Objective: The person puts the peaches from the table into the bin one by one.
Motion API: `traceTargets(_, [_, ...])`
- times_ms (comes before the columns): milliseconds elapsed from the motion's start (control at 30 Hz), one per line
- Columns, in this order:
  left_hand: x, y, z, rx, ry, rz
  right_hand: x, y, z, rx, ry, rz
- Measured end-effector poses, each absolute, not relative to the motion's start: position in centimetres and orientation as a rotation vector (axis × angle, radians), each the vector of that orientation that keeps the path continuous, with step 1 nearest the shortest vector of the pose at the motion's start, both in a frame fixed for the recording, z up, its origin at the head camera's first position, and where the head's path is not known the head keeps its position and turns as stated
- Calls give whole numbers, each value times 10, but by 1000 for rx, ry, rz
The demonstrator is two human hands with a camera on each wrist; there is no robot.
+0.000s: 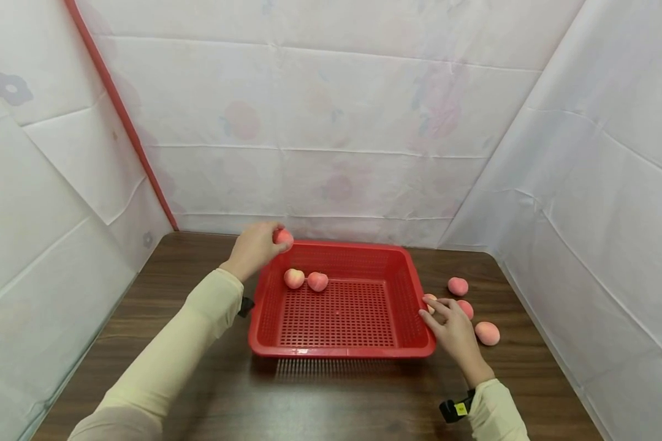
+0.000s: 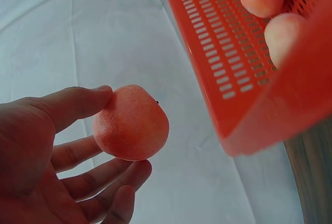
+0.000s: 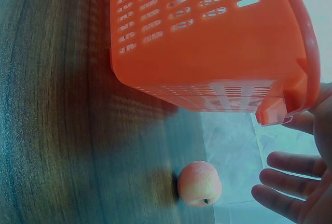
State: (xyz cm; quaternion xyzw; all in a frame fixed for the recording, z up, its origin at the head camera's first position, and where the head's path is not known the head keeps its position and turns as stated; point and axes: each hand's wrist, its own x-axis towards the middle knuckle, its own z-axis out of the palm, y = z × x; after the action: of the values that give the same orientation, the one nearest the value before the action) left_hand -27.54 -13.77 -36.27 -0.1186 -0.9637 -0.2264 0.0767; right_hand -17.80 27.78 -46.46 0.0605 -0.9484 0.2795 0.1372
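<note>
While hidden overhead, peach (image 2: 131, 123) stem shows — left grip (image 2: 57, 156).

You face a dark wooden tabletop (image 1: 331, 398) enclosed by white floral sheets (image 1: 331, 122), a red pole (image 1: 121, 116) at left.

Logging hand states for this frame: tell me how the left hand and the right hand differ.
The left hand pinches a peach over the red basket's far-left corner; the right hand holds nothing, fingers spread beside the basket's right rim. The left hand is raised, while the right hand is low near four loose peaches on the table. Both wear cream sleeves.
</note>
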Motion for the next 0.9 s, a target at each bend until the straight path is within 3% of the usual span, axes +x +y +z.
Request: traceTargets(900, [-283, -88, -379, -484, -2864, -633, -177, 278, -465, 171, -2729, 797])
